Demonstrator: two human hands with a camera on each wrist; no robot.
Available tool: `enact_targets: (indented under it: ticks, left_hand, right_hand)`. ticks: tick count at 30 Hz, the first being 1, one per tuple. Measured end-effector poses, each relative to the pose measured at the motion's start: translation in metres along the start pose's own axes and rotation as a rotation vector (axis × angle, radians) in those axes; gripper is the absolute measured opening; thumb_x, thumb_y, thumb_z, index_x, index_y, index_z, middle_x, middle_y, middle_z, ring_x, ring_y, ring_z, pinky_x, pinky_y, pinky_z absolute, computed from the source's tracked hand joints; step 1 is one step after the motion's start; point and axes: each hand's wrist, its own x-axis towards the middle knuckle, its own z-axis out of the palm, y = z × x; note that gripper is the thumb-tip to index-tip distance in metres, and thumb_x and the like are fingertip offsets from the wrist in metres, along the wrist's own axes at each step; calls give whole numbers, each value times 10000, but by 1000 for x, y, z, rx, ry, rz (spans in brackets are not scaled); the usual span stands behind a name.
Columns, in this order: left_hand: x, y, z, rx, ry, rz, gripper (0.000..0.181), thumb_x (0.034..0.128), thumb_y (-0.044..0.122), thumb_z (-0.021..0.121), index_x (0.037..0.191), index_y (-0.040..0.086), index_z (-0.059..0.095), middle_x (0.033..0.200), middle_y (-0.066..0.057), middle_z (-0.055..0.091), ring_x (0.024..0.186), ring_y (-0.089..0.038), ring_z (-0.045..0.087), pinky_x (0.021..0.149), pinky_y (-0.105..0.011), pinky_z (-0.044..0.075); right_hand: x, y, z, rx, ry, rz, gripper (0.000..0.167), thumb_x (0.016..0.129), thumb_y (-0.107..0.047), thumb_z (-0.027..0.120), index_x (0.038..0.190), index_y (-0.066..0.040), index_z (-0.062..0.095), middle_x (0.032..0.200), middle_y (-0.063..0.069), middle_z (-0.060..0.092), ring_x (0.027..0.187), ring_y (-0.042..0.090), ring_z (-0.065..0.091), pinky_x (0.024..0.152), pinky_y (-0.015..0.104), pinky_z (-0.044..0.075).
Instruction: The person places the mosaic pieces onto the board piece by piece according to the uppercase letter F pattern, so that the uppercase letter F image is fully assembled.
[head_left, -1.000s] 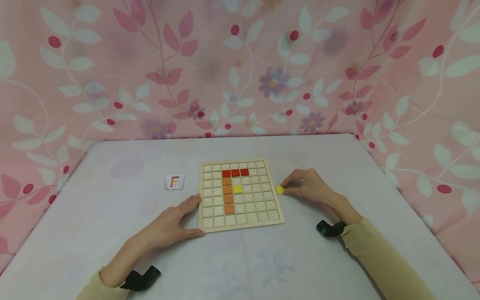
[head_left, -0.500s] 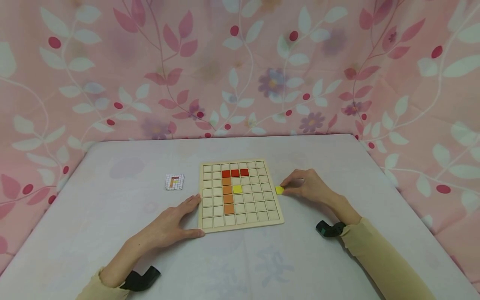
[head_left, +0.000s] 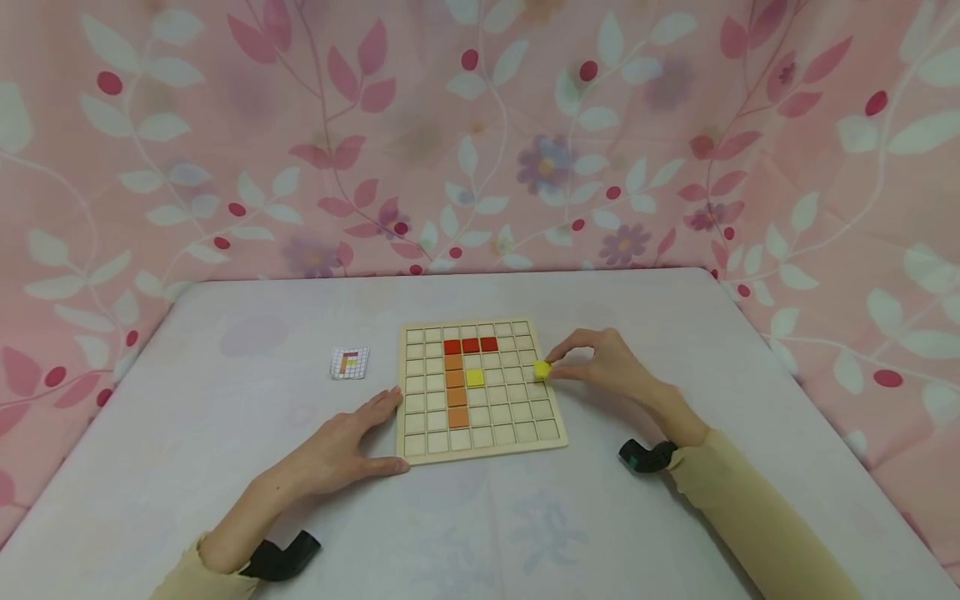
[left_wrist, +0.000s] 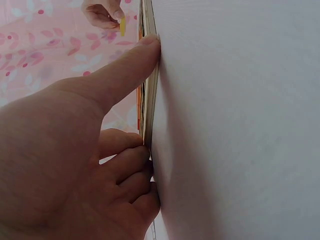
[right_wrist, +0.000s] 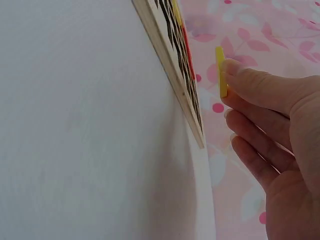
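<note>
A wooden grid board (head_left: 504,413) lies flat on the table. Set into its squares are red tiles (head_left: 470,345) in a row, orange tiles (head_left: 455,379) in a column below, and one yellow tile (head_left: 475,378). My left hand (head_left: 326,456) rests against the board's left side, thumb at the near corner and fingertips at the edge. Between thumb and index finger, my right hand (head_left: 611,367) pinches a second yellow tile (head_left: 542,370) over the board's right edge. In the right wrist view this tile (right_wrist: 221,72) is held clear of the board, seen edge-on.
A small card (head_left: 350,364) printed with a coloured grid pattern lies left of the board. The table (head_left: 480,533) has a pale cloth over it. Behind it hangs a pink floral curtain (head_left: 420,142). Each wrist carries a black device (head_left: 283,557).
My right hand has lifted the yellow tile from beside the board and moved it left, over the right edge. The left hand and the board have stayed put.
</note>
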Motion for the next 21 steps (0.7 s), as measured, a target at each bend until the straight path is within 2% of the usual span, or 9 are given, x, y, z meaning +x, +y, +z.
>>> enact_targets:
  ticks: [8,14,17,21]
  left_hand:
    - [0,0,0,-3,3,4,1030,774,594,778,1580,153,311,1637,-108,283,1498,-353,278,1143,-626,291]
    - [0,1,-1,-1,-2,-2,1029,775,589,780,1581,155,309,1639,-103,282,1500,-350,275,1141,-641,280]
    - [0,1,-1,-3,-1,-2,1032,775,590,779,1581,150,309,1639,-103,281,1502,-345,270,1146,-635,279]
    - [0,0,-1,-4,1,-1,1032,776,587,781,1581,146,308,1638,-107,282,1503,-341,270,1150,-624,281]
  right_hand:
    - [20,-23,22,23,-45,-22,183,764,-158,876,925,-155,789,894,-81,762,959,120,695,978,459,493]
    - [31,-38,39,51,-90,-28,163,780,-162,865,921,-129,789,903,-71,758,943,125,677,939,469,519]
    - [35,-39,47,52,-96,-55,160,786,-162,861,920,-111,791,897,-55,762,934,125,685,936,451,529]
    - [36,-36,55,37,-80,-52,150,783,-173,865,904,-124,791,893,-47,766,943,117,692,964,423,524]
